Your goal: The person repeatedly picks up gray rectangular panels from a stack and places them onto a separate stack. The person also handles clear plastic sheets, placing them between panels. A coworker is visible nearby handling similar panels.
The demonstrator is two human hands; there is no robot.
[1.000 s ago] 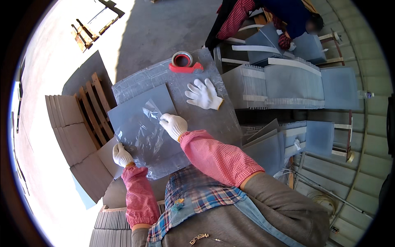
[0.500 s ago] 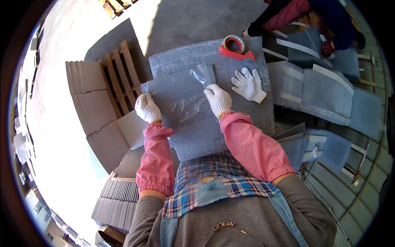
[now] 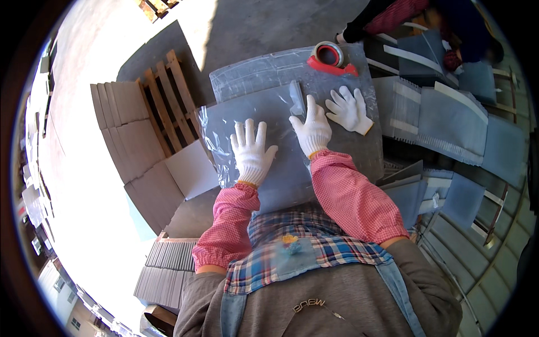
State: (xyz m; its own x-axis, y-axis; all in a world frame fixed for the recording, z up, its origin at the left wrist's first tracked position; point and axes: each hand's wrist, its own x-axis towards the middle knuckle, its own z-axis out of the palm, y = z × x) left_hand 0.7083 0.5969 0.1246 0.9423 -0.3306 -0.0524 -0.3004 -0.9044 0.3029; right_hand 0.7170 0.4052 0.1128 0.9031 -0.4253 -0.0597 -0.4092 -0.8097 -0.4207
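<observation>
Pressing flat on a clear plastic bag (image 3: pixel 264 123) holding a grey sheet, lying on the worktable (image 3: pixel 370 146); left hand (image 3: pixel 252 153) resting palm down near the bag's middle, fingers spread and released, gripping nothing; right hand (image 3: pixel 312 130) lying palm down toward the bag's far right corner, fingers likewise released, fingertips just beside the bag's loose flap (image 3: pixel 296 96); bag's long axis running away from the body, directly under both palms; right hand being nearer the flap; spare white glove (image 3: pixel 349 109) lying right of the bag; red tape dispenser (image 3: pixel 331 57) sitting beyond the bag
</observation>
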